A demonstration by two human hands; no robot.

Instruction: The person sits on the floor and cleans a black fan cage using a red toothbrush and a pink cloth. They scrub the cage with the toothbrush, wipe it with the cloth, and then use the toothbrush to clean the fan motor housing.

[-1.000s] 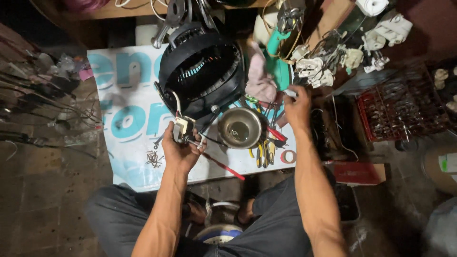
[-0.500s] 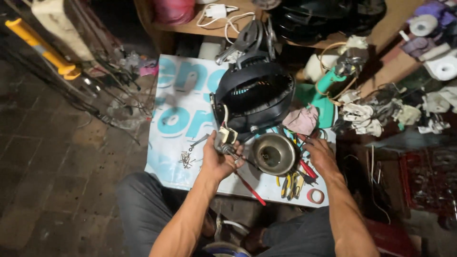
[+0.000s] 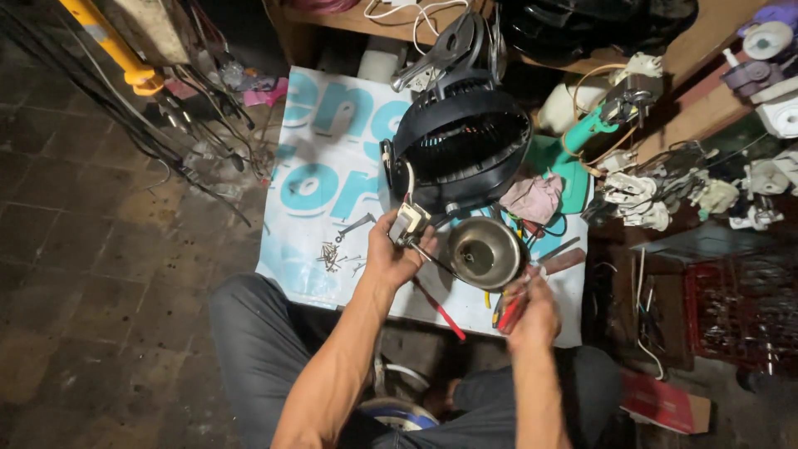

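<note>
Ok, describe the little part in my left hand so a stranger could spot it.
Find the black fan housing on the white-and-blue sheet. Just below its left edge, the left hand holds a small white box, the only pale blocky part with wires.

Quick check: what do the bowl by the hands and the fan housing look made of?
Bowl: looks like bare metal, dull grey with bright glints on its rim and inside. Fan housing: likely moulded plastic, black and slightly glossy, with thin regular grille ribs. Neither is certain from this view.

Single head view, steeply down, close overhead
</note>
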